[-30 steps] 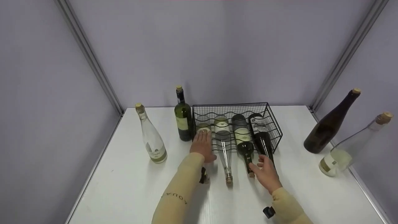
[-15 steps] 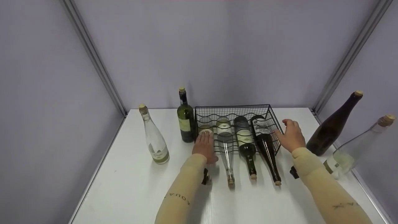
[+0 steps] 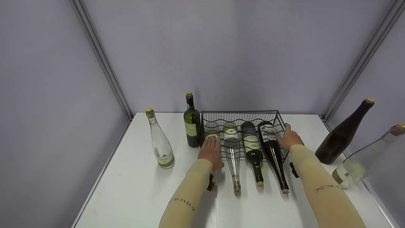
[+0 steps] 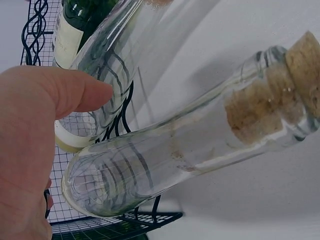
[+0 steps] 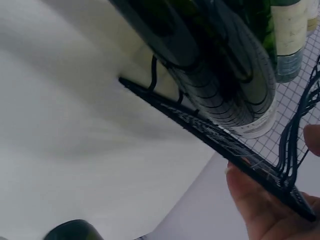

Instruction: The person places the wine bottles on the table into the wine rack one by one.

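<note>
A black wire wine rack (image 3: 240,113) holds several corked bottles lying side by side, necks toward me. My left hand (image 3: 211,154) rests with straight fingers on the leftmost one, a clear bottle (image 4: 185,140); its thumb sticks out over the neighbouring clear bottle (image 3: 234,166). To the right of these lie a green wine bottle (image 3: 258,169) and a dark bottle (image 3: 277,164) with a white label. At the rack's right side, my right hand (image 3: 289,138) grips the wire wall, thumb inside and fingers outside in the right wrist view.
Left of the rack stand a green wine bottle (image 3: 192,129) and a clear bottle (image 3: 163,145), both upright and corked. On the right stand a brown bottle (image 3: 338,139) and a large clear bottle (image 3: 354,167). Pale panels (image 3: 221,57) enclose the white table (image 3: 126,196).
My right hand has left the bottle necks, swung right past the dark bottle and taken hold of the rack's right wall. The left hand stays on the leftmost bottle.
</note>
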The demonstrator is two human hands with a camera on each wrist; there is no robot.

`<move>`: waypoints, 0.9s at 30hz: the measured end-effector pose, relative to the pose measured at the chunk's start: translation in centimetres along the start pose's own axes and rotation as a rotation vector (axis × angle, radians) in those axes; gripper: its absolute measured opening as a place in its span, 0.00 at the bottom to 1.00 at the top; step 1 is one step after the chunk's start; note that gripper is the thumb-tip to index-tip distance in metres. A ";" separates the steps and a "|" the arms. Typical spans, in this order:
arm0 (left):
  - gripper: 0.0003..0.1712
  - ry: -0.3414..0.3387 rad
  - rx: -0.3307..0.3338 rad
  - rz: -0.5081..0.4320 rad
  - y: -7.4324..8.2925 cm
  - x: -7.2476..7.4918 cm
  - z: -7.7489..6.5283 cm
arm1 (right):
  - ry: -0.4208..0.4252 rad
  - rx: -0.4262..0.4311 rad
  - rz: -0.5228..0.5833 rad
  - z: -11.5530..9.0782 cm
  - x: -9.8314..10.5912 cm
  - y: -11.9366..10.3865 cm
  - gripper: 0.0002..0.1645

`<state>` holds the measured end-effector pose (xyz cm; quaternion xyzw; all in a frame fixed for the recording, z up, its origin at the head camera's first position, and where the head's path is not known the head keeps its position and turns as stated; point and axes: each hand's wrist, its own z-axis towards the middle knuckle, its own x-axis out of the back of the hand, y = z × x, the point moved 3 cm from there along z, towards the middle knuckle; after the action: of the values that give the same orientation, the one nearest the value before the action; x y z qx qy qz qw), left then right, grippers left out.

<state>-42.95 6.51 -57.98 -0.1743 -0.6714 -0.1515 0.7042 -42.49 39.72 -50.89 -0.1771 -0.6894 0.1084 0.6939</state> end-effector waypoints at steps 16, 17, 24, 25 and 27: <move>0.61 0.002 -0.026 -0.035 -0.3 0.3 -0.3 | -0.021 -0.027 0.049 0.5 -1.1 0.6 0.38; 0.60 0.010 -0.027 -0.063 -0.4 0.4 -0.4 | -0.019 -0.028 0.048 0.6 -1.1 0.5 0.37; 0.49 0.179 -0.068 -0.320 -1.0 1.6 -2.0 | 0.018 -0.002 0.052 0.6 -1.3 0.2 0.41; 0.47 0.206 -0.082 -0.363 -1.1 1.8 -2.4 | 0.024 -0.004 0.048 0.6 -1.3 0.3 0.43; 0.41 0.254 -0.113 -0.435 -1.4 2.3 -3.4 | 0.025 -0.007 0.037 0.4 -1.4 0.4 0.46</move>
<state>-40.44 3.74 -55.77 -0.0446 -0.5898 -0.3573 0.7228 -42.92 39.61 -52.30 -0.1935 -0.6779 0.1165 0.6996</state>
